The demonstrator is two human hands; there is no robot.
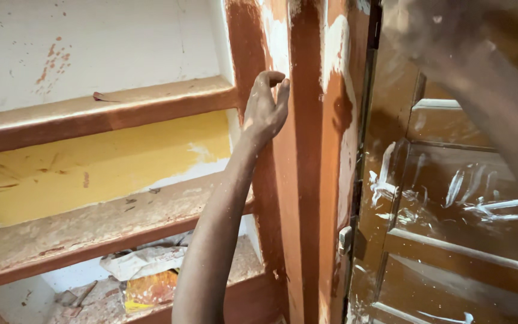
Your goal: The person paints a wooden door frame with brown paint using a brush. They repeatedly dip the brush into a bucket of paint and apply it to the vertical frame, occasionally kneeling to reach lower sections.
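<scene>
One crumpled yellow packet point(149, 290), perhaps plastic, lies below the left hand point(265, 111).

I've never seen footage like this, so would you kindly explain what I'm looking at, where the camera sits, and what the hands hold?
There is no machine here: a person wears a camera on the head, and the single picture looks along their own arms. The left hand rests with curled fingers against a brown-painted post beside wall shelves. It holds nothing. The blurred shape at upper right is probably the right arm; its hand is out of view. Crumpled paper and a yellow bag lie on the bottom shelf. To the right stands a brown panelled door with white smears.
</scene>
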